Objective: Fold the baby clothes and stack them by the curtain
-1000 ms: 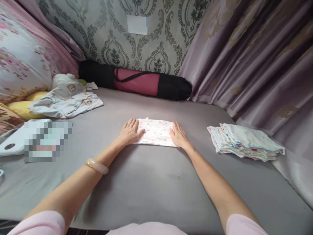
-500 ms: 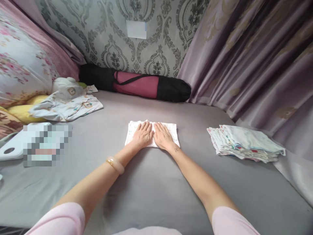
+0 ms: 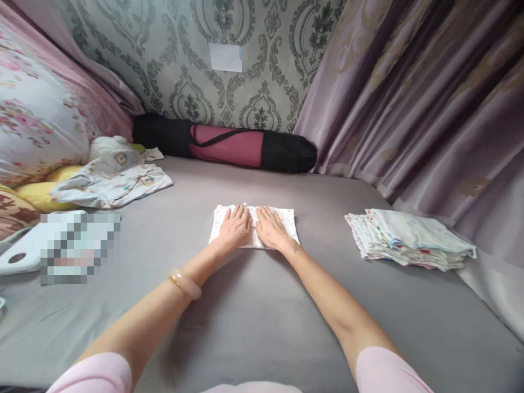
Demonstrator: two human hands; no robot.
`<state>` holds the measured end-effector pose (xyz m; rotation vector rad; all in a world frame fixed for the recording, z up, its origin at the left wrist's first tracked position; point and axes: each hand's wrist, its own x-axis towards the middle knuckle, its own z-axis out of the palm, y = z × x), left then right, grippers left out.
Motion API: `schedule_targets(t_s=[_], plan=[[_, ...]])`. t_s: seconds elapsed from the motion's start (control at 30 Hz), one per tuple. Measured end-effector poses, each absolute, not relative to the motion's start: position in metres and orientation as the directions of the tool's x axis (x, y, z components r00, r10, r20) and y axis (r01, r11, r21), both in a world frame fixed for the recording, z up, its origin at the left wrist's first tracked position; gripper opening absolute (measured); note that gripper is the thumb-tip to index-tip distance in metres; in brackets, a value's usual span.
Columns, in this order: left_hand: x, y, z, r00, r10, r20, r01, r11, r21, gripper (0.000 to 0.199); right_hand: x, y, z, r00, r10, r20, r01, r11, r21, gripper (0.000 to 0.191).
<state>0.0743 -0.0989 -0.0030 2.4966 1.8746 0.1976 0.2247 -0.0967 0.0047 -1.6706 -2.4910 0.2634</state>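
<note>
A folded white printed cloth lies flat on the grey bed sheet, in front of me. My left hand rests palm down on its left half, fingers stretched out, covering part of it. On the right half, my right hand also presses flat with its fingers extended. The two hands are side by side with a narrow strip of cloth between them. A stack of similar folded cloths sits off to the right, untouched.
A long black and maroon bag lies along the patterned wall. At left are a crumpled printed cloth, a yellow cushion, a floral pillow and a white board with a hole. Purple curtains hang at right.
My left hand has shifted very slightly left on the cloth; both hands stay flat. The camera view has tilted up a little.
</note>
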Motion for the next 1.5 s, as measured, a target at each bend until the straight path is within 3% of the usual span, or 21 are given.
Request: schedule_targets(t_s=[0.17,0.43,0.67,0.93,1.13,1.33,1.5], plan=[[0.060,-0.101,-0.013,0.201,0.969,0.144,0.972,-0.216,0.096,0.056,0.206,-0.102,-0.001,-0.425,0.898,0.112,0.874,0.439,-0.206,0.058],[0.059,-0.100,-0.010,0.196,0.979,0.057,0.975,-0.201,0.091,0.056,0.205,-0.100,-0.005,-0.440,0.896,0.058,0.864,0.440,-0.244,0.058],[0.075,-0.102,-0.006,0.300,0.932,0.201,0.944,-0.321,0.078,0.055,0.219,-0.098,0.005,-0.387,0.912,0.138,0.890,0.408,-0.202,0.059],[0.077,-0.099,-0.010,0.307,0.950,0.050,0.946,-0.311,0.095,0.057,0.223,-0.098,-0.009,-0.390,0.916,0.091,0.895,0.401,-0.194,0.059],[0.059,-0.100,-0.009,0.264,0.956,0.126,0.959,-0.275,0.076,0.058,0.238,-0.100,0.001,-0.335,0.933,0.129,0.913,0.355,-0.201,0.061],[0.052,-0.100,-0.011,0.220,0.975,0.041,0.970,-0.223,0.100,0.061,0.247,-0.098,-0.009,-0.318,0.945,0.075,0.925,0.326,-0.196,0.062],[0.048,-0.101,-0.008,0.222,0.972,0.082,0.970,-0.229,0.083,0.060,0.254,-0.100,-0.004,-0.317,0.947,0.058,0.922,0.322,-0.214,0.062]])
